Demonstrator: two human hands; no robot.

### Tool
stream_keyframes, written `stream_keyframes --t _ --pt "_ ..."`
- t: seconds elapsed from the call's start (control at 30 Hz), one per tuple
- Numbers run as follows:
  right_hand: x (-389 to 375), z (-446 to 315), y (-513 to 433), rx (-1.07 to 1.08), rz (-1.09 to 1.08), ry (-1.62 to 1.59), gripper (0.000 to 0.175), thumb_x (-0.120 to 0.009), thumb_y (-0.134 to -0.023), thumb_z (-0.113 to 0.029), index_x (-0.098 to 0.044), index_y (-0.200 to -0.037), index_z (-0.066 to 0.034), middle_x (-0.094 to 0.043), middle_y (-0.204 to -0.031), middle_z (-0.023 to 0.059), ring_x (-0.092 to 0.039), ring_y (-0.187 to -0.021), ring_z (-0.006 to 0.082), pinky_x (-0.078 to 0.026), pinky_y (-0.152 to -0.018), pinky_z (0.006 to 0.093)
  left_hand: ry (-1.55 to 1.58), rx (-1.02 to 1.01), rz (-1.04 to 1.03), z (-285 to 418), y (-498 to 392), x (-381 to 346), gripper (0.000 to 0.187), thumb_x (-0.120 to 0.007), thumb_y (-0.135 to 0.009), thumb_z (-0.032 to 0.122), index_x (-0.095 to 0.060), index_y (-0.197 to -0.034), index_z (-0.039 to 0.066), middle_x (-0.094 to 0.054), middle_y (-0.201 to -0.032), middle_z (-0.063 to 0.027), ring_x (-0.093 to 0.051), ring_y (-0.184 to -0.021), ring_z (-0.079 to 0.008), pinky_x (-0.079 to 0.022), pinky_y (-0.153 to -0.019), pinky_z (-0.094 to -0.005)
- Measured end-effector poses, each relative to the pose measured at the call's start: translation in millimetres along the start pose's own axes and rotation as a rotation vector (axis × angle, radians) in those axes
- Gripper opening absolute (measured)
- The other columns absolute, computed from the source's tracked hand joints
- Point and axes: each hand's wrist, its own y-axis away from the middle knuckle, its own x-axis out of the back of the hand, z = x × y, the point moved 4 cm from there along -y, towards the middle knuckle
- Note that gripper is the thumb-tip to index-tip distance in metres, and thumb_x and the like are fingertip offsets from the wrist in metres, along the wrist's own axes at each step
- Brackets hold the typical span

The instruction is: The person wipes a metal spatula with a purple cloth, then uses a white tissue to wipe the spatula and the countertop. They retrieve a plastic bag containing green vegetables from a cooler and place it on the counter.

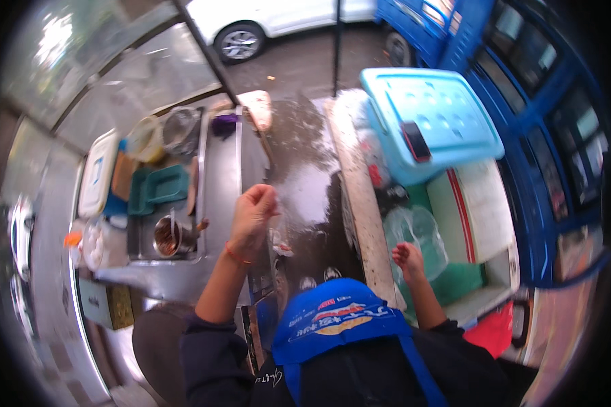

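Observation:
My left hand (255, 207), with a red string at the wrist, hangs over the inner edge of a steel counter (220, 168). Its fingers are curled closed, and I see nothing in them. Low on the right is my right hand (408, 258), its fingers bent, in front of a clear plastic bag (423, 234). Whether it grips the bag or only overlaps it in view, I cannot tell. The bag lies in a green-lined bin (455, 285), beside a white foam box (481, 213) with red stripes. A blue apron (336, 318) bearing writing covers my front.
A steel pot (164, 243) of brown food and teal trays (168, 184) sit on the left counter. White-lidded tub (98, 173) stands behind them. A phone (416, 141) rests on a light-blue lidded box (438, 112). Wet ground (305, 183) runs between, toward a white car (285, 18).

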Motion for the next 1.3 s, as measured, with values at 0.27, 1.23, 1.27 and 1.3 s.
stream_keyframes --t 0.27,1.23,1.27,1.3 --pt "20.5 30.6 43.3 -0.027 0.153 -0.049 0.02 -0.045 -0.086 -0.022 -0.056 -0.087 -0.0052 -0.063 -0.075 0.0075 -0.059 -0.061 0.0128 -0.046 -0.057 0.0239 0.106 0.282 -0.21 -71.6 -21.1 -11.6 0.013 -0.05 -0.089 0.02 -0.048 -0.085 0.008 -0.056 -0.074 -0.004 -0.05 -0.055 -0.0072 -0.042 -0.05 -0.0182" --pt "243.0 135.8 -155.4 0.103 0.827 0.554 0.028 -0.053 -0.077 -0.023 -0.059 -0.099 -0.0063 -0.059 -0.099 0.0173 -0.056 -0.093 0.0333 -0.043 -0.081 0.0393 -0.115 0.771 0.191 -217.4 9.8 6.6 0.012 -0.055 -0.085 0.009 -0.057 -0.094 0.001 -0.06 -0.077 -0.0048 -0.055 -0.056 -0.0072 -0.047 -0.05 -0.0154" --pt "255.5 141.0 -170.1 0.075 0.841 0.549 0.026 -0.051 -0.079 -0.024 -0.061 -0.096 -0.0069 -0.061 -0.096 0.0169 -0.057 -0.09 0.0338 -0.044 -0.08 0.0401 -0.194 0.778 0.205 -221.9 10.5 3.2 0.009 -0.054 -0.086 0.01 -0.057 -0.09 0.002 -0.059 -0.074 -0.0042 -0.053 -0.053 -0.0065 -0.045 -0.047 -0.0153" --pt "267.8 145.9 -185.3 0.074 0.859 0.502 0.026 -0.048 -0.081 -0.024 -0.063 -0.093 -0.0075 -0.062 -0.093 0.0165 -0.058 -0.087 0.0344 -0.044 -0.078 0.0409 -0.23 0.793 0.194 -226.0 10.4 -0.3 0.009 -0.053 -0.087 0.01 -0.056 -0.084 0.003 -0.057 -0.07 -0.0038 -0.05 -0.05 -0.0072 -0.042 -0.044 -0.0161"
